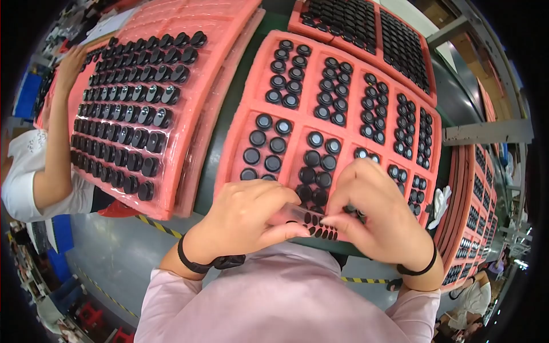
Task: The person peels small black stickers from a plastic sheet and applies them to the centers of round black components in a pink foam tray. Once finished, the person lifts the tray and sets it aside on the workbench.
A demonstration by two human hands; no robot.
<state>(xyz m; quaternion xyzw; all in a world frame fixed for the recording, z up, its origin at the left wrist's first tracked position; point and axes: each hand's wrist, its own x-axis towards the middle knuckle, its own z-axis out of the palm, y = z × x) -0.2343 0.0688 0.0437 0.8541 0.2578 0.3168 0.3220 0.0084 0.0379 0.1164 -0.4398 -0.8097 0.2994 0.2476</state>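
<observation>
Head view: the left hand (240, 220) has its grip closed on the left end of a clear sheet bearing black oval stickers (321, 225); the right hand (374, 214) pinches the same sheet near its right end. The sheet is held above the near edge of a pink compartment tray (243, 120) containing black round caps (278, 145). A white glove (440, 206) lies just beside the tray's right side. A co-worker's hand (71, 66) is at the far left tray (187, 134).

Clear flexible sheet (299, 216), rows of black oval dots (318, 232) at its right end, held between both hands (243, 214) (372, 211)
</observation>
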